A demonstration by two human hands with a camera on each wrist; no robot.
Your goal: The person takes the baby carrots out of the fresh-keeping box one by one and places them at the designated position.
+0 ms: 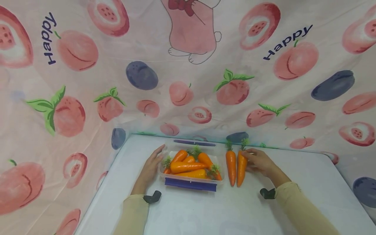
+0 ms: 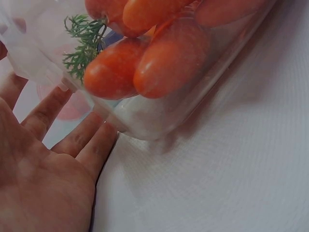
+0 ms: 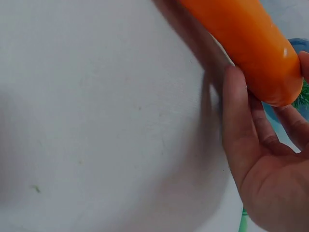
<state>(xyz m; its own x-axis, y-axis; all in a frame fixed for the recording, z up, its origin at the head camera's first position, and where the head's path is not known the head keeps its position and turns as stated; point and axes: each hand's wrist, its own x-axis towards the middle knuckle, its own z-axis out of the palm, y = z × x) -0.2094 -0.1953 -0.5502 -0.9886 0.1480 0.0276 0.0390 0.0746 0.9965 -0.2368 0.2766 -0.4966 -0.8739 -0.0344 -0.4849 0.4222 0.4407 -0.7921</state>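
Observation:
A clear plastic box [image 1: 191, 179] with blue latch flaps holds several orange carrots [image 1: 188, 167] with green tops. My left hand [image 1: 151, 166] lies along the box's left side. In the left wrist view its fingers are extended, with the fingertips against the clear wall. Right of the box, two carrots lie side by side on the table. The left one [image 1: 231, 168] is untouched. My right hand [image 1: 261, 162] pinches the other carrot [image 1: 242, 168] near its leafy end; in the right wrist view the thumb and fingers are round the thick end of this carrot [image 3: 251, 48].
A white table [image 1: 205, 212] carries everything. A fruit-printed cloth [image 1: 188, 81] hangs behind and to the sides, meeting the table's far edge. Small green bits [image 3: 36, 188] lie on the white surface in the right wrist view.

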